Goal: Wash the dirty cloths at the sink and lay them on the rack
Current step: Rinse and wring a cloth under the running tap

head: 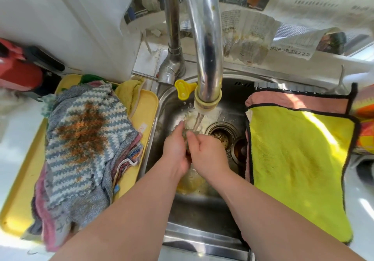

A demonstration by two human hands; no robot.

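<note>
Both sets of my fingers (pixel 179 126) are clenched on one pale cloth (pixel 204 119), my left hand (pixel 174 146) and right hand (pixel 207 154) pressed together around it under the running water (pixel 198 122). It sits low in the sink (pixel 232 101), with a wet yellowish tail (pixel 190 181) sagging below my wrists.

I judge it soft, limp and heavy with water. It should be slippery where it is bunched, so I would hold it by fistfuls of the body rather than by an edge. It can take wringing without damage.

The steel basin under my fingers looks wet and slick, and the open drain strainer (pixel 221 134) lies just right of them. The tap spout (pixel 206 44) hangs directly above, so there is little headroom for lifting.

Left of my fingers, a yellow tray (pixel 146 107) on the tabletop carries a heap of cloths. A stained striped cloth (pixel 85 131) lies on top of the heap.

Right of my fingers, a yellow cloth (pixel 299 159) lies spread flat over the rack (pixel 271 83). A pink one (pixel 293 99) lies beyond it. Newspaper (pixel 249 36) lines the wall behind the sink.
</note>
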